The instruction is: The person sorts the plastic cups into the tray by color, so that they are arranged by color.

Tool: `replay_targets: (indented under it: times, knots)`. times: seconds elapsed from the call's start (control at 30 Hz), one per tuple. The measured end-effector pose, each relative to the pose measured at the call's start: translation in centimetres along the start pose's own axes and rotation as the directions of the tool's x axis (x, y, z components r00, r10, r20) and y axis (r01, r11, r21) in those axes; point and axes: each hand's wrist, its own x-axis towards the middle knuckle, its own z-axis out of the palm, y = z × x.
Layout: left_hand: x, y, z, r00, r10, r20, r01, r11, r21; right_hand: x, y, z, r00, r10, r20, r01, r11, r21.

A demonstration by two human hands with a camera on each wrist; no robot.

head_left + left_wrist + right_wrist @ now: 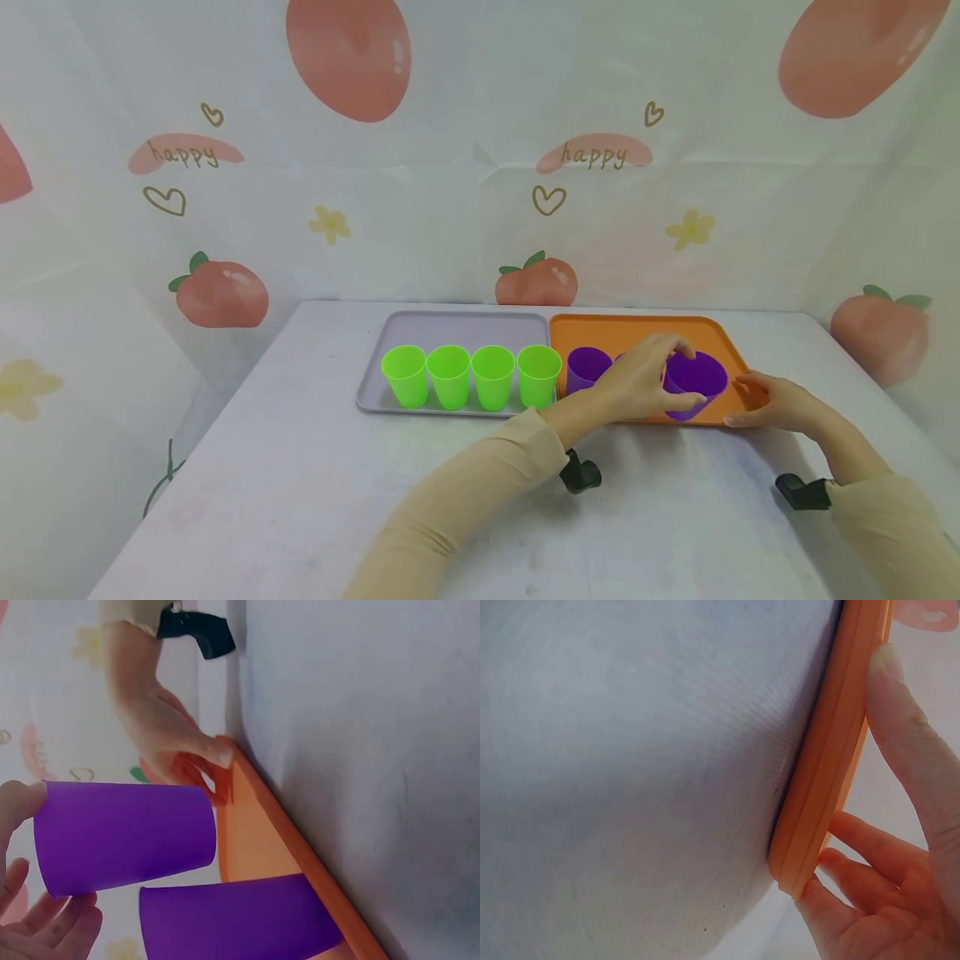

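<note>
My left hand [637, 379] pinches a purple cup [696, 383] near its rim, thumb on one side and fingers on the other. In the left wrist view this held cup [127, 836] is raised above the tray, beyond a second purple cup [240, 922]. At the orange tray's [622, 327] front right corner, my right hand [780, 406] grips the edge; the right wrist view has its thumb [900, 705] against the rim [829, 750]. Another purple cup [587, 368] stands at the tray's left end. My left hand mostly hides a purple cup between these two.
A light purple-grey tray [465, 323] adjoins the orange one on the left, with several bright green cups [450, 377] upright in a row. Both trays lie on a white table [300, 467]. Behind it hangs a fruit-printed cloth [450, 192].
</note>
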Motion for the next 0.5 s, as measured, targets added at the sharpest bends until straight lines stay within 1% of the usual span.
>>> replay_targets:
  times: [0.1,0.3,0.37,0.5]
  knots:
    - [0.6,-0.1,0.2,1.000,-0.009,0.008,0.008,0.999,0.035,0.0,0.0,0.0,1.000,0.002,-0.003,-0.002,1.000,0.000]
    - [1.4,-0.4,0.9,1.000,0.010,0.005,-0.011,0.997,0.079,0.0,0.0,0.1,1.000,0.005,-0.006,-0.005,1.000,0.002]
    - [1.6,-0.7,1.2,1.000,-0.004,0.000,0.004,0.997,0.083,0.1,0.1,0.1,1.000,0.001,-0.011,-0.001,1.000,-0.002]
    - [1.9,-0.9,1.7,0.998,-0.056,-0.010,0.057,0.995,0.083,0.0,0.1,0.1,1.000,-0.016,-0.025,0.016,1.000,-0.010]
